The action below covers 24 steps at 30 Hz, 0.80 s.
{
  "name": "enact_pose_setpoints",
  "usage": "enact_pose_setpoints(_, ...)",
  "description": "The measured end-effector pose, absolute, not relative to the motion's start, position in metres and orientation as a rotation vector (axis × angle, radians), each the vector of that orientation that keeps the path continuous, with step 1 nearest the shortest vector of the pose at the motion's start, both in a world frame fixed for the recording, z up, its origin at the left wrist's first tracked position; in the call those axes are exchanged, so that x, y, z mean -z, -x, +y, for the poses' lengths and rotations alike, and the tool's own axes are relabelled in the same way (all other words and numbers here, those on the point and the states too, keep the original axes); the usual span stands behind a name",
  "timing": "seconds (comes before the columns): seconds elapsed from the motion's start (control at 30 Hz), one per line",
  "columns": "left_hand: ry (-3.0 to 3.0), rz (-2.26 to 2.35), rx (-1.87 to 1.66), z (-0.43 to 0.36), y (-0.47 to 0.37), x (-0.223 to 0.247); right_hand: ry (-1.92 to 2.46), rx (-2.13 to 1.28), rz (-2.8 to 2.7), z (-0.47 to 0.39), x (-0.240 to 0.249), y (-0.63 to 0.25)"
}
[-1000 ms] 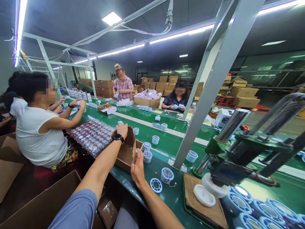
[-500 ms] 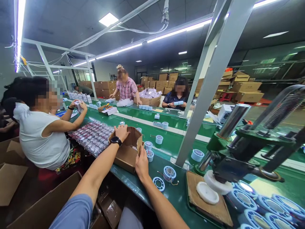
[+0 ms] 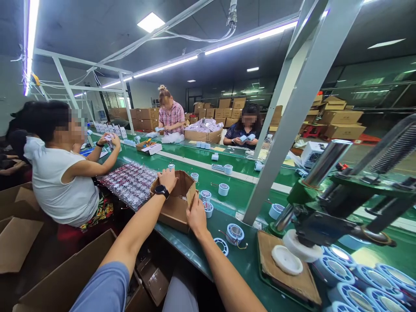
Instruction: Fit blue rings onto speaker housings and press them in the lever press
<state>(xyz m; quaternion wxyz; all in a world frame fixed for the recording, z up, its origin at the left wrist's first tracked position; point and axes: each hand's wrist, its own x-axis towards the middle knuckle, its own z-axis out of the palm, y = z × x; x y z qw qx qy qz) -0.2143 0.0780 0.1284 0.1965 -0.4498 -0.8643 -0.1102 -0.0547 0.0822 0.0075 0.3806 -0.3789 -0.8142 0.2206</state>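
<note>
An open cardboard box point(image 3: 173, 222) rests at the near edge of the green work surface. My left hand point(image 3: 168, 180), with a black watch on the wrist, grips its far left rim. On the opposite side, my right hand point(image 3: 196, 215) is closed around the right wall near a corner flap. Inside, the box looks nearly bare, with a small pale bit at the back. Just right of it stand light-blue round motor-like units point(image 3: 208, 209). A loose light-blue slotted ring point(image 3: 221, 246) lies beside a wired unit point(image 3: 234, 234).
A green hand press point(image 3: 325, 229) stands at right, beside many light-blue units point(image 3: 354, 299). A grey post point(image 3: 282, 143) rises from the bench. Left of the box lies a sheet of small parts point(image 3: 130, 182). A co-worker point(image 3: 68, 186) sits at left; two more work across the line.
The view has shifted slightly, moving the scene rightward. My hands keep their hold on the box. Across the line, the standing co-worker has drawn both hands together; the seated one now has two light-blue pieces apart.
</note>
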Motion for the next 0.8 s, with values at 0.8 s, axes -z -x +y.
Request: enact_pose_setpoints(0.8,1.917,-2.044,0.160,0.129,0.205,-0.138,0.995,-0.512,-2.131,0.077,0.005,0.059)
